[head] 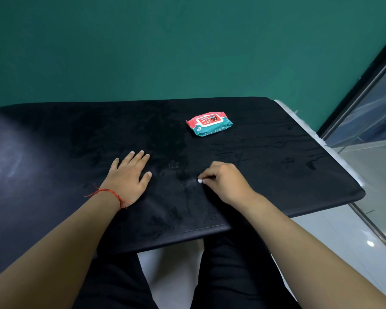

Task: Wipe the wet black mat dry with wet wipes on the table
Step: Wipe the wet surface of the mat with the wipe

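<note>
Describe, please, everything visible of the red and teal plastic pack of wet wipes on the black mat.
The red and teal plastic wet-wipe pack is a soft, pillow-shaped packet with a red, white-edged label flap on top, seemingly closed. It lies flat on the black mat, towards the far side, right of centre, its print upside down. Only the mat touches it.

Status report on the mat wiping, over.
Left hand flat on black mat. Right hand pinching small white wad. Wipes pack beyond, untouched. Nothing in the way.
</note>
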The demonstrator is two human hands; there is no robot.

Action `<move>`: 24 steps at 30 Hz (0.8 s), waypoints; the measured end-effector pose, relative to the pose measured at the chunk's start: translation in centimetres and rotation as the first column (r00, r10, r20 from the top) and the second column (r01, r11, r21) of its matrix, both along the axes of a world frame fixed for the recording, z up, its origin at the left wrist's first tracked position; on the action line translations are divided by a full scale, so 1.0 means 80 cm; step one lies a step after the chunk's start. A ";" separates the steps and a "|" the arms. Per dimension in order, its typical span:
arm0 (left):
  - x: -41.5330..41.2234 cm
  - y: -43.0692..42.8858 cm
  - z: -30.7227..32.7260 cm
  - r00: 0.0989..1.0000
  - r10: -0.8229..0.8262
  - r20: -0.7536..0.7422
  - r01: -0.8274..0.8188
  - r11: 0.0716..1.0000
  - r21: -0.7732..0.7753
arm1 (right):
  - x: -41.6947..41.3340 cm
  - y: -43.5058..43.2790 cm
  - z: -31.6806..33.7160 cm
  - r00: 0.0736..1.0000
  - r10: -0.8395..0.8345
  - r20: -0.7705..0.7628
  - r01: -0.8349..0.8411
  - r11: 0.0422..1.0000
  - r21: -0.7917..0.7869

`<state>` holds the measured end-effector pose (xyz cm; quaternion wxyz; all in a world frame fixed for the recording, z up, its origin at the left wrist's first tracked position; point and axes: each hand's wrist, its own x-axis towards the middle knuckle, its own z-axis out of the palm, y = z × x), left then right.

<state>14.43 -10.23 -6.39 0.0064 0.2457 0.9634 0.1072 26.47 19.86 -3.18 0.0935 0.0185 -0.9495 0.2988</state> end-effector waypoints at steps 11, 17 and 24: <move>-0.001 0.000 -0.002 1.000 -0.003 0.002 0.003 1.000 0.004 | 0.088 -0.010 -0.004 0.968 0.248 -0.037 -0.238 0.954 0.184; -0.001 -0.001 -0.001 1.000 -0.006 0.001 0.006 1.000 -0.003 | 0.130 -0.010 -0.003 0.964 0.262 0.049 -0.264 0.964 0.034; 0.000 0.001 0.000 1.000 0.001 0.006 -0.001 1.000 -0.007 | 0.021 -0.017 -0.012 0.986 0.163 -0.040 -0.158 0.981 0.111</move>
